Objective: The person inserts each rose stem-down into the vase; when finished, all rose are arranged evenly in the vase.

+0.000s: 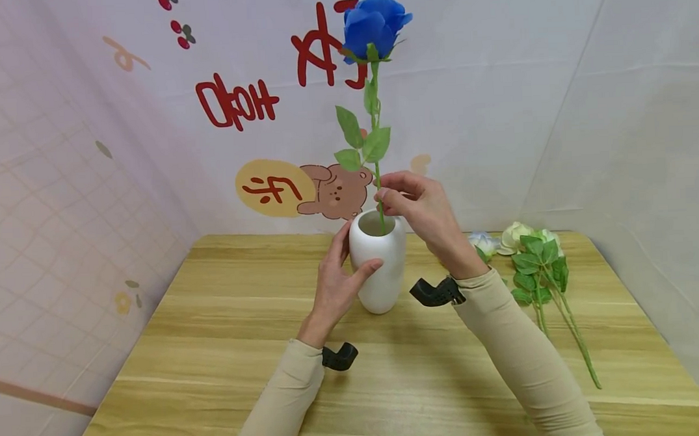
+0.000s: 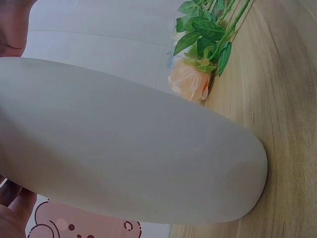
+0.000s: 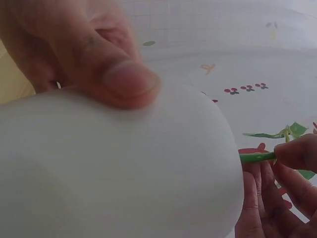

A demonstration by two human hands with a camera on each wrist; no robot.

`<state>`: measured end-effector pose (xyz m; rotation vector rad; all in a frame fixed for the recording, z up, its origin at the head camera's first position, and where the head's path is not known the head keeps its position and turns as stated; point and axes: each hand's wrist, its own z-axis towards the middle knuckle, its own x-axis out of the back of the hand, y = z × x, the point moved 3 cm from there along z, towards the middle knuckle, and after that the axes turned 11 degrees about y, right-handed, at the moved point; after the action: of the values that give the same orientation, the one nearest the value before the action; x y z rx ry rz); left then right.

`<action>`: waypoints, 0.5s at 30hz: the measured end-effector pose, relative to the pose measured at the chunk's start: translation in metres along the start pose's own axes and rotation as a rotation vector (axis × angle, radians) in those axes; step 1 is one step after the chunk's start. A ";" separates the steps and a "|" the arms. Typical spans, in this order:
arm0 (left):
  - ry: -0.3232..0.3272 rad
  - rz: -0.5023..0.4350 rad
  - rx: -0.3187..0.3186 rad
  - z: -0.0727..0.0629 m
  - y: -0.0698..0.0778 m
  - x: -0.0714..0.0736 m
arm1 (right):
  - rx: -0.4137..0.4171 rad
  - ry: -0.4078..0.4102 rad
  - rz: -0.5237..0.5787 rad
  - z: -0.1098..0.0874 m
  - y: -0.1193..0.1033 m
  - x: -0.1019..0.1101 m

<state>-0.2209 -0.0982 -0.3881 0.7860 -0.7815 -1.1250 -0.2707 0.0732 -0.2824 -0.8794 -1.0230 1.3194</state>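
A: Item one, grip?
B: Right hand pinches the blue rose by its stem just above the vase mouth, keeping it upright. Left hand wraps the white vase, thumb across its front, steadying it.
A: Position?
B: Vase stands mid-table toward the far edge. Spare flowers lie near the table's right edge.

Staged booth: printed backdrop, wooden table
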 end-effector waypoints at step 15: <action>-0.003 -0.003 0.019 0.001 -0.001 0.000 | 0.045 0.009 0.011 0.000 0.005 0.001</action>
<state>-0.2224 -0.0987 -0.3885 0.8012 -0.7947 -1.1229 -0.2724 0.0746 -0.2875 -0.8569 -0.9789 1.3418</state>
